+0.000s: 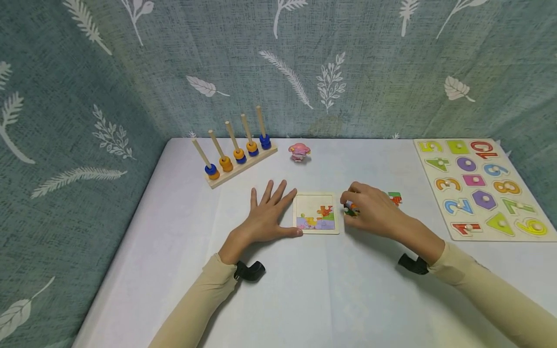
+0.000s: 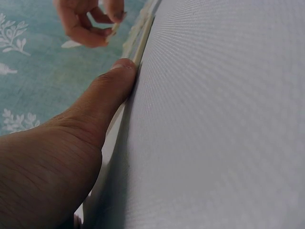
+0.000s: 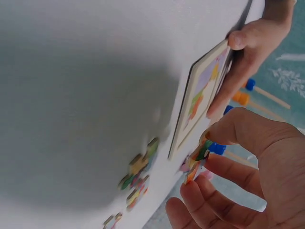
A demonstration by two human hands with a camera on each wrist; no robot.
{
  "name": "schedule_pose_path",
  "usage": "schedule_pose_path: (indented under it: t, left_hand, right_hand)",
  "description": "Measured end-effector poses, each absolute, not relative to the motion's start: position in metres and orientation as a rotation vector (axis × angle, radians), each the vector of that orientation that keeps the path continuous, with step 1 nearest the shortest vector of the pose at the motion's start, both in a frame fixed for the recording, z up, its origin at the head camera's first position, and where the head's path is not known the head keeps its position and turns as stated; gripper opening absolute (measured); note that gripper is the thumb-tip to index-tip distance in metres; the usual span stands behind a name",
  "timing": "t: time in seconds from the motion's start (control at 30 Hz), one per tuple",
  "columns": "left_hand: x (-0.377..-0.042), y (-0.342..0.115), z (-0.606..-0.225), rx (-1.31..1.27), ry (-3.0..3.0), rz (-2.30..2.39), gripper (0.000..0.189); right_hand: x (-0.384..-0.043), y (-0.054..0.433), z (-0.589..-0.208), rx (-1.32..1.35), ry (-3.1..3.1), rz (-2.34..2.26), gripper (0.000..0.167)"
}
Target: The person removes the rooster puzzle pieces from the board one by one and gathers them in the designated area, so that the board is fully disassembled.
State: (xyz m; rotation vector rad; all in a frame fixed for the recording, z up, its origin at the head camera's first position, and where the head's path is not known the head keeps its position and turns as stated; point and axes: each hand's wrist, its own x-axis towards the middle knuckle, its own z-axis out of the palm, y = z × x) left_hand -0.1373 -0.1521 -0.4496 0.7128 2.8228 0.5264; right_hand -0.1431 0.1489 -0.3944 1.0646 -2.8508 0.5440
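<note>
A small jigsaw board [image 1: 314,203] with a pale wooden frame lies on the table, with several colourful pieces set along its bottom and right side. My left hand [image 1: 266,220] is spread flat at its left side, thumb on the lower left corner and index fingertip by the upper left. My right hand [image 1: 373,210], just right of the board, pinches a jigsaw piece [image 3: 197,158] between thumb and fingertips, raised above the table. Loose jigsaw pieces [image 3: 138,164] lie under that hand, largely hidden in the head view; one red and green piece [image 1: 395,197] shows beyond it.
Behind stands a wooden peg stacker [image 1: 243,166] with blue and orange rings. A pink toy figure [image 1: 299,152] sits right of it. At the far right lies a number and shape puzzle board [image 1: 485,191]. Patterned green cloth [image 1: 304,67] borders the table's back and left.
</note>
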Motion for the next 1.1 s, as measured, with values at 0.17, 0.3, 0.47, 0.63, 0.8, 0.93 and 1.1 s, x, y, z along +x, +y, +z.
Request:
schedule_pose_path:
  t: [0.17, 0.3, 0.47, 0.63, 0.8, 0.93, 1.1]
  left_hand:
    - [-0.138, -0.152, -0.450, 0.715, 2.824, 0.527, 0.108]
    - [-0.138, -0.153, -0.450, 0.716, 2.831, 0.518, 0.108]
    - [-0.138, -0.153, -0.451, 0.723, 2.835, 0.523, 0.108]
    - [-0.138, -0.152, -0.451, 0.724, 2.832, 0.528, 0.107]
    - [-0.138, -0.151, -0.449, 0.722, 2.824, 0.520, 0.108]
    - [-0.138, -0.151, -0.450, 0.721, 2.821, 0.515, 0.108]
    - [-0.138, -0.151, -0.451, 0.727, 2.830, 0.518, 0.108]
  right_hand:
    - [-0.140, 0.162, -0.396, 1.033, -2.865, 0.546, 0.018]
    - [-0.139, 0.170, -0.398, 1.004, -2.873, 0.524, 0.017]
    - [-0.138, 0.180, -0.399, 0.973, -2.877, 0.512, 0.018]
    - [-0.136, 0.189, -0.401, 0.941, -2.875, 0.513, 0.017]
    - [-0.135, 0.197, -0.405, 0.934, -2.841, 0.523, 0.016]
    - [-0.135, 0.202, -0.408, 0.933, -2.821, 0.532, 0.016]
    - [-0.135, 0.205, -0.411, 0.932, -2.829, 0.536, 0.016]
